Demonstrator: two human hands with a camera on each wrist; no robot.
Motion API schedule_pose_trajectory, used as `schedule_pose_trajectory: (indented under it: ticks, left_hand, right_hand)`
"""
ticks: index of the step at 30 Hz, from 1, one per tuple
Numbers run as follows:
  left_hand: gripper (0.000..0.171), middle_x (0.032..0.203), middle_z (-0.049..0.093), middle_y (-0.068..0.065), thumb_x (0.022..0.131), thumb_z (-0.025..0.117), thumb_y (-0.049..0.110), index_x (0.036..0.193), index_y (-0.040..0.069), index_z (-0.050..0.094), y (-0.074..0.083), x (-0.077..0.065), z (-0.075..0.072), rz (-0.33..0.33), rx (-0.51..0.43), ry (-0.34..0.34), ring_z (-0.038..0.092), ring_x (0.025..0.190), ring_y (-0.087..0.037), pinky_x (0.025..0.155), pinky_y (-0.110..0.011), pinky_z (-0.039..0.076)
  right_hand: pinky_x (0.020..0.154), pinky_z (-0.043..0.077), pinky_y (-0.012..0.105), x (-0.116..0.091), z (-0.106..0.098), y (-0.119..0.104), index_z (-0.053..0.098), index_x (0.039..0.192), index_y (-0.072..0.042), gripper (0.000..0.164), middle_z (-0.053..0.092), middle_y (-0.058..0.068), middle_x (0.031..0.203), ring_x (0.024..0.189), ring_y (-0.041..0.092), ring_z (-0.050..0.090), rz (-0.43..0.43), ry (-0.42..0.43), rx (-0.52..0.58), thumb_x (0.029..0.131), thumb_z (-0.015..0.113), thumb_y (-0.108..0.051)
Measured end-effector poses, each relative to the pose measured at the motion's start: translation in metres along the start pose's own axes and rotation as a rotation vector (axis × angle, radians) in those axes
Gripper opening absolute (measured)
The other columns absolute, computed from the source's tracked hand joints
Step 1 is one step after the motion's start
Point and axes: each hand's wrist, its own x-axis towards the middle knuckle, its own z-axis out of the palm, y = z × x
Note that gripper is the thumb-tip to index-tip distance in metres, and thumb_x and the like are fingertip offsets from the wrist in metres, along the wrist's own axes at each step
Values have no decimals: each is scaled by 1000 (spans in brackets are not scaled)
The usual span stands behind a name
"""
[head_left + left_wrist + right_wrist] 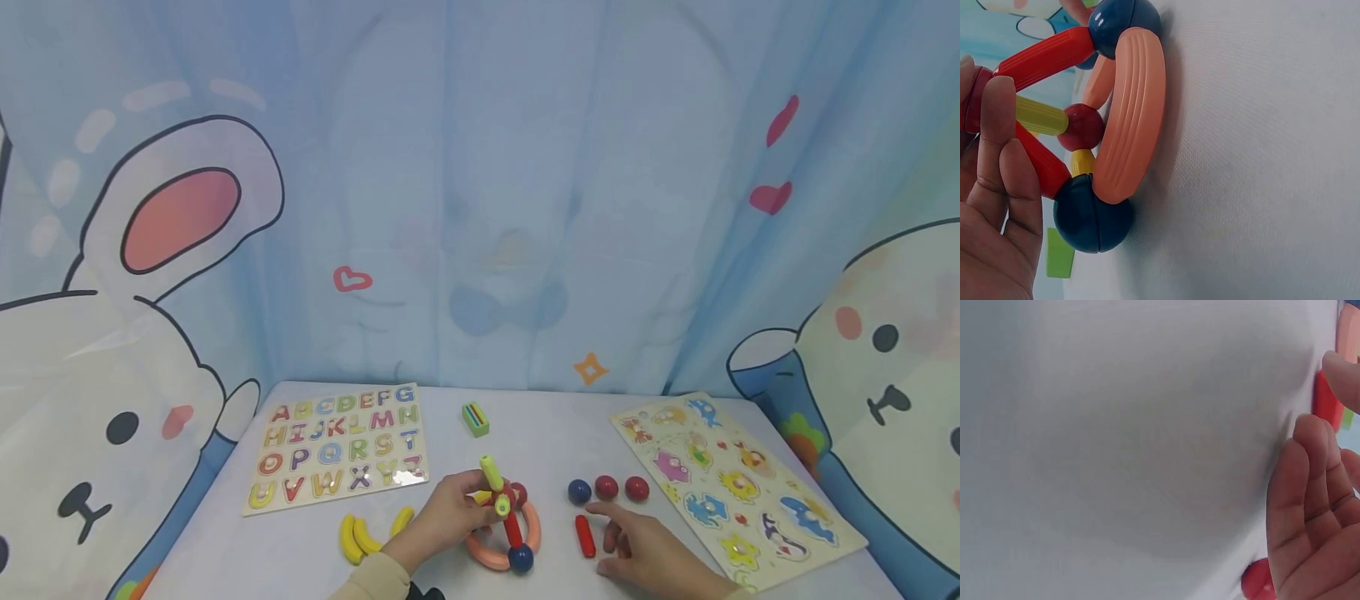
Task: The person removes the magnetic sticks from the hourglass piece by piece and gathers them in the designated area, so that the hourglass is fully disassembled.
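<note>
A structure of balls and ribbed sticks stands on the table, with a ring of salmon curved sticks (1134, 112) and dark blue balls (1093, 215) at its base. Red sticks (1047, 57) slope up to a red ball (977, 100) at the top, which my left hand (448, 512) grips with its fingers. Yellow-green sticks (491, 472) jut from that top. To the right, my right hand (648, 546) hovers low with fingers spread and loosely bent, holding nothing. Its fingertips are beside a loose red stick (586, 536), just below a blue ball (579, 492) and two red balls (606, 487).
A letter puzzle board (315, 454) lies at the left, an animal puzzle board (738, 492) at the right. Yellow curved sticks (350, 539) lie by my left forearm. Behind the structure sits a small green block (476, 419) with stripes; a black object (425, 592) shows at the front edge.
</note>
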Motion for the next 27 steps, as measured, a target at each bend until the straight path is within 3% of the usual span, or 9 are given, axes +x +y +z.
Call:
schedule_pose_trajectory:
  ticks: [4, 9, 15, 20, 27]
  left_hand:
    - [39, 119, 66, -3, 86, 74, 3, 122, 14, 67, 1, -1, 0, 1, -14, -9, 67, 73, -23, 67, -38, 57]
    - [40, 118, 67, -2, 86, 75, 4, 123, 15, 67, 1, -1, 0, 0, -10, -16, 67, 74, -23, 66, -36, 57]
    - [37, 116, 68, -1, 86, 75, 6, 122, 14, 68, -4, 1, -1, 38, -2, -29, 67, 73, -22, 65, -33, 56]
    - [35, 115, 68, -1, 87, 73, 6, 121, 12, 68, -7, 2, -1, 85, 8, -28, 67, 71, -18, 65, -30, 57]
    - [36, 116, 68, 0, 87, 75, 10, 122, 15, 68, -7, 1, -2, 70, 8, -27, 67, 73, -18, 64, -31, 56]
  right_hand:
    - [63, 50, 24, -4, -6, -10, 58, 135, -16, 65, 57, -4, 90, 74, 15, 54, -81, 36, 23, 77, 86, -25]
    - [67, 54, 23, -4, -9, -46, 61, 129, -15, 50, 62, -2, 101, 77, 10, 57, -302, 91, 89, 84, 82, -21]
    - [71, 57, 29, 4, 4, -90, 63, 124, -21, 44, 63, -3, 110, 81, 9, 62, -523, 138, 177, 84, 81, -13]
    - [70, 58, 29, 11, 17, -108, 66, 119, -23, 38, 61, -10, 105, 82, 11, 63, -571, 163, 216, 85, 81, -14]
    - [69, 57, 25, 12, 23, -111, 67, 116, -22, 31, 59, -11, 106, 82, 9, 62, -577, 193, 207, 88, 76, -11]
